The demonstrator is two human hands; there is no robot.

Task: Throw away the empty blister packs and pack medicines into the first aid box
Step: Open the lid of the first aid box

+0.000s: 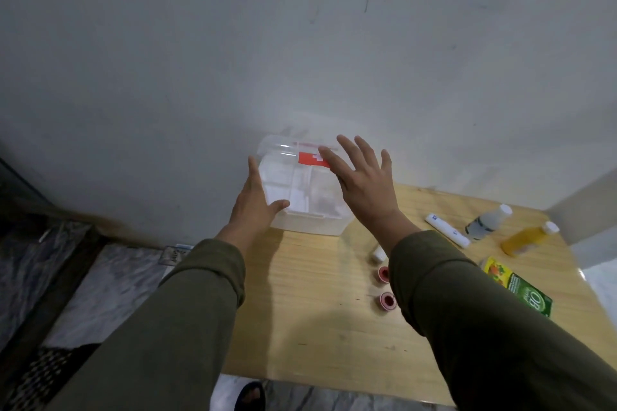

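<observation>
A translucent white first aid box (pixel 300 190) with a red cross label stands at the far left corner of the wooden table (pixel 317 317), against the wall. My left hand (pixel 257 200) is open at the box's left side, thumb touching its front edge. My right hand (pixel 360 180) hovers open over the lid's right part, fingers spread. On the table to the right lie a white tube (pixel 447 230), a clear bottle (pixel 489 222), a yellow bottle (pixel 531 238), a green carton (pixel 521 287), two red tape rolls (pixel 384 287) and a small white cap (pixel 379 253).
The grey wall rises directly behind the box. Left of the table, the floor shows marble tiles and a dark patterned mat (pixel 43 374). A flat packet (pixel 175 253) lies on the floor by the wall. A sandalled foot (pixel 250 397) shows below the table's near edge.
</observation>
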